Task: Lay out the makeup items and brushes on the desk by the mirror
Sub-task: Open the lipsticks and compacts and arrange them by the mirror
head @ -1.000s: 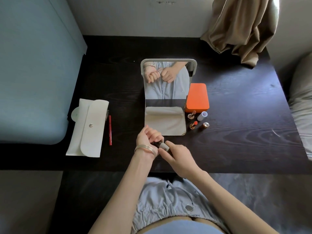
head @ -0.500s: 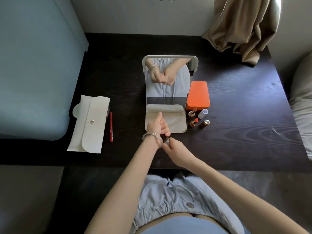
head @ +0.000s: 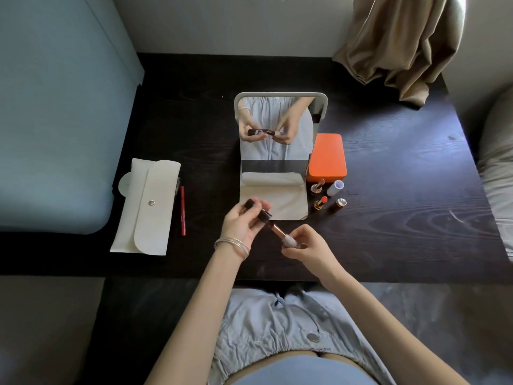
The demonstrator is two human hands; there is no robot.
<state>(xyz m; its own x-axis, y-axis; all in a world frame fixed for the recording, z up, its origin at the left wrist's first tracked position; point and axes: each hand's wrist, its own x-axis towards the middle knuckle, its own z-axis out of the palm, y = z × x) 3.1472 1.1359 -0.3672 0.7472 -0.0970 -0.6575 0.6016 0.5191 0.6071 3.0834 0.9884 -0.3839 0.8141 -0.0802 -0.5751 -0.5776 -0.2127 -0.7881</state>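
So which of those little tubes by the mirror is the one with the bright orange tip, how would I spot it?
Find the standing mirror on the dark desk, then the orange box at its right. In front of that box stand four small pieces; the orange-tipped lipstick is the front left one, uncapped on a gold base, the only one showing vivid orange.

Item count, dark wood desk (head: 388, 218), as I see it.
One standing mirror with pale frame (head: 280, 129); one orange rectangular case (head: 327, 157); one cream snap-button pouch (head: 147, 207); one red pencil (head: 182, 211); two uncapped gold-based lipsticks (head: 320, 202); one white cylindrical cap (head: 335, 188); one gold-topped cap (head: 341, 202); one dark cap (head: 256, 210) in my left hand (head: 240, 226); one lipstick tube (head: 286, 237) in my right hand (head: 306, 247).
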